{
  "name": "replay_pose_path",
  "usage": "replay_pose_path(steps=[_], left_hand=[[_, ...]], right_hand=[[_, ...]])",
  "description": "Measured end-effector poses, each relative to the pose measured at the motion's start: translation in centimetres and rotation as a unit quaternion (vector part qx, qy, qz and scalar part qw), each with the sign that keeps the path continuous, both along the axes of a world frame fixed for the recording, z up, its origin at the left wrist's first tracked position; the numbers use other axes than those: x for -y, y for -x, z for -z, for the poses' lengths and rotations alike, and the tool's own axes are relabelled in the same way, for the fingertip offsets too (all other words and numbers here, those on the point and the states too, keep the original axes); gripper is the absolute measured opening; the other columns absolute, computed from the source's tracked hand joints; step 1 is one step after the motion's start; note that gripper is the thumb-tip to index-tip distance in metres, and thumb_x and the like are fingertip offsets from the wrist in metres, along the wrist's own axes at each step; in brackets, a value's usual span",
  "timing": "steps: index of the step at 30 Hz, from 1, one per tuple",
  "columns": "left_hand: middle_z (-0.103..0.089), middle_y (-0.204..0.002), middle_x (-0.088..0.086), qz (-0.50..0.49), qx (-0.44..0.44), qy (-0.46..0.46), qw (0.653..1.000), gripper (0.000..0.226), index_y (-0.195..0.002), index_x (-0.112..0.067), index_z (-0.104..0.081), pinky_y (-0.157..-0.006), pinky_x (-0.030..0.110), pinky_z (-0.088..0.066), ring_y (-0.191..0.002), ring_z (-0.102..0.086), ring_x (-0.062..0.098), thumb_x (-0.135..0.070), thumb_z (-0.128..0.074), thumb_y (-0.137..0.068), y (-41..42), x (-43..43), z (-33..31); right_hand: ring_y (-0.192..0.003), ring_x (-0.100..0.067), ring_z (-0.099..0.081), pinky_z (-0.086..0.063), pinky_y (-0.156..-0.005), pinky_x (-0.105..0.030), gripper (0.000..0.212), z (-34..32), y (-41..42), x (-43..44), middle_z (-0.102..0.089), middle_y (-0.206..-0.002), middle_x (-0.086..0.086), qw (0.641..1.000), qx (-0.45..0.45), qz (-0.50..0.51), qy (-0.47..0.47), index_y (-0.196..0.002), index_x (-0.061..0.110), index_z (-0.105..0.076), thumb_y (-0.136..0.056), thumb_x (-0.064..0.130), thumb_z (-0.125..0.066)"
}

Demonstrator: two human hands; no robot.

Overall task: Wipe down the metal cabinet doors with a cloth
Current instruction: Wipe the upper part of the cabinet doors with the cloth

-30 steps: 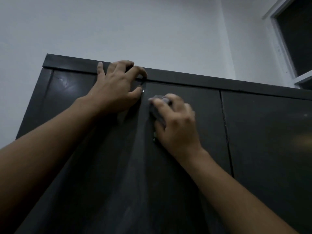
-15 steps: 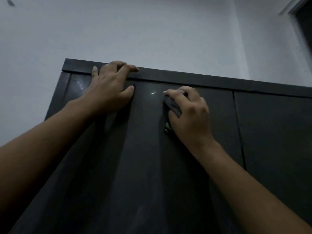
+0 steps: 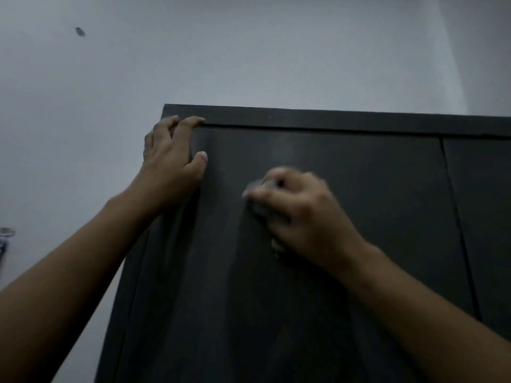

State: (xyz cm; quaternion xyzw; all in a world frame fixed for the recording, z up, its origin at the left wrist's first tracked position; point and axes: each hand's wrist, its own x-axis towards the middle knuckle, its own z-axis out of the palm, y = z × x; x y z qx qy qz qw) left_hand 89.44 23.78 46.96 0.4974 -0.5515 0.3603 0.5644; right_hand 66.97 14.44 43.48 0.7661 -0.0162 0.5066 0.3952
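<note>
Up close, a dark metal cabinet [image 3: 318,327] seen from below against a pale wall [image 3: 249,51]. Across its top, a plain rail [image 3: 331,120]; under that, the left door [image 3: 373,189] filling most of the view, parted from the right door [image 3: 486,217] by a thin vertical seam [image 3: 456,217]. High on the left door, the right hand [image 3: 301,214], blurred, fingers curled over a small bunched cloth [image 3: 260,210] and pressing it to the metal. Dark grey, that cloth, mostly hidden under the palm, with a paler scrap poking out below the heel of the hand and one digit stretched leftward over its upper edge. At the door's top left corner, well apart from the cloth, the left hand [image 3: 172,164]: fingers bent, tips on the rail by the gap above the door, thumb spread away from them and laid on the door face, bracing rather than gripping. Bare forearms [image 3: 69,272] reaching up from the lower corners of the view. Faint pale streaks [image 3: 237,272] down the door below the hands, and a dull sheen [image 3: 284,150] just above the right hand. On the wall, upper left, a small dark mark [image 3: 80,31]; at the far left edge, a bit of metal fitting [image 3: 7,233], too cut off to tell what.
</note>
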Motion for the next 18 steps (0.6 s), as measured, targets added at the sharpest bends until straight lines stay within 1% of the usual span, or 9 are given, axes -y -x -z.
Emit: replay_pose_path(steps=[2, 4, 6, 7, 10, 12, 15, 17, 18], left_hand=[[-0.023, -0.157, 0.012, 0.015, -0.026, 0.008, 1.0, 0.059, -0.153, -0.026, -0.028, -0.114, 0.037, -0.019, -0.145, -0.02, 0.03, -0.021, -0.051, -0.099, -0.8, -0.1, 1.0], [-0.029, -0.157, 0.012, 0.032, -0.049, 0.021, 0.998, 0.06, -0.155, -0.02, -0.025, -0.114, 0.035, -0.023, -0.144, -0.028, 0.027, -0.019, -0.049, -0.101, -1.8, -0.2, 1.5], [-0.035, -0.157, 0.011, 0.056, -0.112, 0.017, 0.992, 0.057, -0.155, -0.019, -0.027, -0.117, 0.04, -0.03, -0.142, -0.036, 0.025, -0.022, -0.047, -0.102, -2.9, -0.6, 1.6], [-0.043, -0.153, 0.009, 0.072, -0.136, 0.006, 0.988, 0.052, -0.152, -0.02, -0.036, -0.115, 0.042, -0.035, -0.138, -0.043, 0.024, -0.023, -0.046, -0.101, -3.5, -0.8, 1.7], [-0.071, -0.117, 0.0, 0.167, -0.139, -0.026, 0.976, 0.033, -0.123, -0.024, -0.067, -0.1, 0.049, -0.051, -0.109, -0.067, 0.02, -0.023, -0.044, -0.099, -5.1, -1.4, 3.0], [-0.074, -0.112, -0.002, 0.218, -0.141, -0.044, 0.965, 0.03, -0.12, -0.024, -0.068, -0.095, 0.046, -0.055, -0.105, -0.069, 0.019, -0.016, -0.042, -0.105, -5.6, -1.6, 4.1], [-0.073, -0.113, -0.009, 0.234, -0.13, -0.076, 0.96, 0.033, -0.127, -0.031, -0.063, -0.083, 0.035, -0.058, -0.101, -0.069, 0.009, -0.017, -0.04, -0.108, -5.9, -1.9, 5.3], [-0.073, -0.112, -0.01, 0.23, -0.127, -0.102, 0.96, 0.034, -0.133, -0.034, -0.059, -0.076, 0.034, -0.06, -0.1, -0.069, 0.01, -0.019, -0.041, -0.108, -6.2, -2.2, 6.0], [-0.073, -0.112, -0.009, 0.23, -0.128, -0.112, 0.958, 0.035, -0.136, -0.033, -0.057, -0.074, 0.033, -0.06, -0.1, -0.07, 0.011, -0.019, -0.043, -0.108, -6.5, -2.4, 6.4]], right_hand=[[-0.089, -0.035, -0.062, -0.051, -0.083, -0.05, 0.041, -2.3, -1.1, -0.1, -0.061, -0.122, -0.005, 0.993, 0.112, -0.002, -0.039, -0.122, 0.027, -0.071, -0.083, 0.026, -0.059], [-0.087, -0.034, -0.059, -0.051, -0.082, -0.049, 0.045, -2.6, -3.5, -0.6, -0.06, -0.123, -0.007, 0.991, 0.131, 0.014, -0.034, -0.123, 0.026, -0.07, -0.079, 0.024, -0.059], [-0.087, -0.035, -0.059, -0.049, -0.081, -0.047, 0.043, -1.7, -6.1, -1.5, -0.061, -0.123, -0.008, 0.995, 0.097, 0.01, -0.019, -0.121, 0.025, -0.07, -0.079, 0.025, -0.062], [-0.088, -0.036, -0.059, -0.047, -0.081, -0.047, 0.041, -0.9, -7.4, -1.9, -0.062, -0.123, -0.008, 0.997, 0.08, 0.006, -0.016, -0.12, 0.025, -0.07, -0.08, 0.026, -0.063], [-0.088, -0.033, -0.058, -0.043, -0.078, -0.044, 0.032, 2.4, -10.7, -2.9, -0.062, -0.123, -0.009, 1.0, 0.017, -0.003, -0.01, -0.119, 0.025, -0.069, -0.088, 0.03, -0.061], [-0.093, -0.029, -0.059, -0.045, -0.079, -0.044, 0.03, 5.2, -12.0, -3.4, -0.06, -0.125, -0.007, 0.997, -0.07, 0.004, 0.01, -0.121, 0.027, -0.067, -0.092, 0.033, -0.061], [-0.101, -0.023, -0.059, -0.05, -0.084, -0.042, 0.036, 7.9, -12.1, -3.7, -0.058, -0.13, -0.002, 0.973, -0.226, 0.03, 0.034, -0.128, 0.033, -0.063, -0.092, 0.039, -0.063], [-0.1, -0.022, -0.06, -0.05, -0.082, -0.041, 0.039, 7.9, -11.4, -3.6, -0.059, -0.13, -0.002, 0.96, -0.266, 0.047, 0.068, -0.128, 0.036, -0.063, -0.089, 0.041, -0.063], [-0.098, -0.023, -0.061, -0.05, -0.08, -0.041, 0.038, 7.4, -11.2, -3.4, -0.06, -0.128, -0.003, 0.963, -0.253, 0.048, 0.077, -0.126, 0.035, -0.064, -0.088, 0.04, -0.063]])
